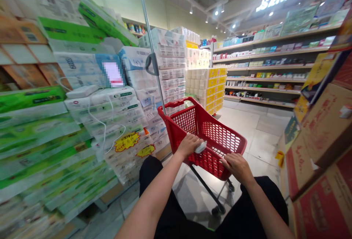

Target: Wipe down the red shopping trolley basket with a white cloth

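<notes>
A red plastic shopping cart (220, 132) with a lattice basket stands in front of me on dark legs and casters. My left hand (189, 145) is closed round a crumpled white wipe (201, 147) at the cart's near rim. Over the rim's right corner curl the fingers of my right hand (235, 165), gripping the cart. A tall metal pole (145, 15) with a grey hook-shaped piece (152, 64) rises from the cart's left corner. The basket's floor is mostly hidden from this angle.
Wrapped tissue packs (129, 103) are stacked high on the left, with a white cable (103, 129) hanging over them. Yellow-and-white packs (214, 88) stand beyond the cart. Cardboard boxes (324, 129) line the right side. Stocked shelves (264, 66) fill the back; pale floor tiles (255, 143) lie between.
</notes>
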Tool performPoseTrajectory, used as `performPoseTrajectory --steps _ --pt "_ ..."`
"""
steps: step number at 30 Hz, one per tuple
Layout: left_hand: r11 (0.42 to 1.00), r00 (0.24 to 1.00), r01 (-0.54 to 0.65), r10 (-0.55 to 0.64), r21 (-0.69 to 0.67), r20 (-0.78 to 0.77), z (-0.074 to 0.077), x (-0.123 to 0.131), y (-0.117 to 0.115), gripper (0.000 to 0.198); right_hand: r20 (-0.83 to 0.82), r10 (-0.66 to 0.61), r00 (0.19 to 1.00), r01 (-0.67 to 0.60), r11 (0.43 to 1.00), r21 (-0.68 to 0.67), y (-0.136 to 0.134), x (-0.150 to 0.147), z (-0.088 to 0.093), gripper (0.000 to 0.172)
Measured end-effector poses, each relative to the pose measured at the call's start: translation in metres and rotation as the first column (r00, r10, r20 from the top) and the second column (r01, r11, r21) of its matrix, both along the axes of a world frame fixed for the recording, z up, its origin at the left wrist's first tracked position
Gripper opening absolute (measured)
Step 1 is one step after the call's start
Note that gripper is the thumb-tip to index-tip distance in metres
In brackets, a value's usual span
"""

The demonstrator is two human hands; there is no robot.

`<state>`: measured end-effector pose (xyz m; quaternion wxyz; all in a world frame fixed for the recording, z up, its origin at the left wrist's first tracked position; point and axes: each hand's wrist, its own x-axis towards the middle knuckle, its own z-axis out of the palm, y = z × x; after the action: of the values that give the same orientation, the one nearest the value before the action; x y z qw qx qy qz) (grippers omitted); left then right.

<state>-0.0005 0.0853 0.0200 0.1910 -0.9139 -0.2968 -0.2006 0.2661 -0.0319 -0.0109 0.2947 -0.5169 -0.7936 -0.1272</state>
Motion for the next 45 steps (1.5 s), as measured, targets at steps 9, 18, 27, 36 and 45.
performPoseTrajectory --steps 9,18,27,36,45 --pt "0.998 0.998 -0.061 0.061 0.008 0.012 -0.004 0.034 -0.017 0.026 0.014 -0.235 0.972 0.235 0.972 -0.027 0.006 -0.012 0.005 0.038" --pt "0.992 0.993 -0.12 0.12 0.025 -0.014 0.02 -0.025 0.007 0.029 0.068 -0.306 0.95 0.307 0.952 -0.001 0.012 0.002 0.001 0.043" --pt "0.983 0.98 -0.185 0.184 0.006 0.072 0.025 -0.042 0.007 0.03 0.059 -0.331 0.942 0.326 0.942 0.079 0.013 -0.011 -0.007 0.044" --pt "0.992 0.984 -0.033 0.055 -0.123 0.172 -0.015 0.042 -0.041 0.031 0.04 -0.306 0.951 0.298 0.944 0.144 0.001 -0.046 -0.003 0.026" --pt "0.961 0.972 0.072 -0.008 -0.265 0.237 -0.009 0.033 -0.035 0.026 0.034 0.062 0.998 -0.058 0.993 -0.105 -0.011 -0.033 0.01 0.055"
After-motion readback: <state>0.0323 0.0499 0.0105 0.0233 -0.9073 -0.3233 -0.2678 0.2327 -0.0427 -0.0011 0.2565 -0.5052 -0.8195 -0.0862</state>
